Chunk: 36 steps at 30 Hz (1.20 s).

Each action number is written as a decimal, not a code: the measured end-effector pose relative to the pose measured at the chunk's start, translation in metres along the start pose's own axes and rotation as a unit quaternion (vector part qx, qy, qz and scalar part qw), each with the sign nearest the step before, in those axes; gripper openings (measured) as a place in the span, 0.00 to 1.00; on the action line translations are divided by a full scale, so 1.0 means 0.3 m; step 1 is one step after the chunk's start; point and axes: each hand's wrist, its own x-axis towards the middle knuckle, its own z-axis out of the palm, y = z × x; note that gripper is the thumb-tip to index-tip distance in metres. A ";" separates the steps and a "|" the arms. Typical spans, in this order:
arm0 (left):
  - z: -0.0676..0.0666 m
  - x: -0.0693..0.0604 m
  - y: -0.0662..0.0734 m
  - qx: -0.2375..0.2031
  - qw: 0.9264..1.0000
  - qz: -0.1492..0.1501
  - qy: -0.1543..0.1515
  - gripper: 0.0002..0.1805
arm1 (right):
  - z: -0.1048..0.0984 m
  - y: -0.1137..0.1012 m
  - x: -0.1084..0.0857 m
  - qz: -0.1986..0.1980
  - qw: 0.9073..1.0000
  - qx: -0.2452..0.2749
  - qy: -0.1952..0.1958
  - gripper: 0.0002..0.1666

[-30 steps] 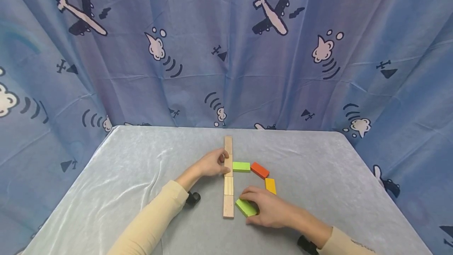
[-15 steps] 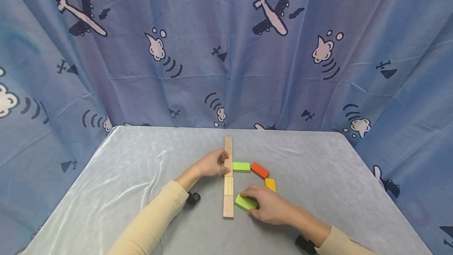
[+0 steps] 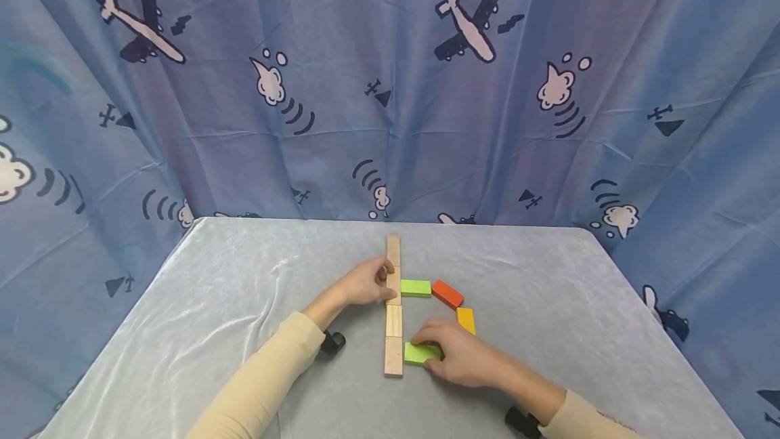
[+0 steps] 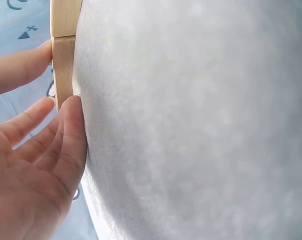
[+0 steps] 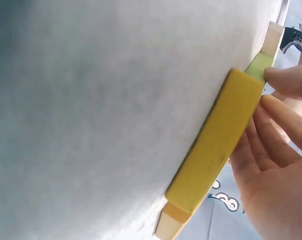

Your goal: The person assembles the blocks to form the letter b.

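Several plain wooden blocks lie end to end in a straight row, with one wooden block [image 3: 394, 321] near the middle. My left hand [image 3: 363, 281] rests its thumb and fingertips on that row's upper part; in the left wrist view, the fingers [image 4: 72, 125] touch the wood's side. Between thumb and fingers, my right hand [image 3: 466, 352] pinches a green block [image 3: 416, 353], lying flat beside the row's lower end. Another green block [image 3: 416, 288] meets the row higher up, followed by a red-orange block [image 3: 447, 294] and a yellow block [image 3: 466, 320] in a curve.
A pale cloth-covered table [image 3: 244, 263] lies beneath everything. Behind it hangs a blue curtain [image 3: 341, 87] printed with planes. In the right wrist view, the yellow block [image 5: 216, 142] stands in the foreground, partly hiding the blocks behind it.
The green block in my right hand has turned from slanted to nearly square with the wooden row. My right hand has shifted slightly with it. The left hand has stayed put.
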 end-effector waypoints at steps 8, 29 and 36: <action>0.003 0.002 0.004 0.005 1.000 -0.004 -0.002 0.22 | 0.006 -0.009 -0.005 -0.008 1.000 0.003 -0.007 0.17; -0.001 0.003 0.008 0.009 1.000 0.005 0.001 0.22 | -0.021 0.006 -0.033 -0.025 0.999 0.031 0.008 0.15; 0.003 -0.010 0.013 0.014 1.000 -0.009 -0.005 0.22 | -0.066 0.024 -0.063 0.006 0.999 0.036 0.040 0.16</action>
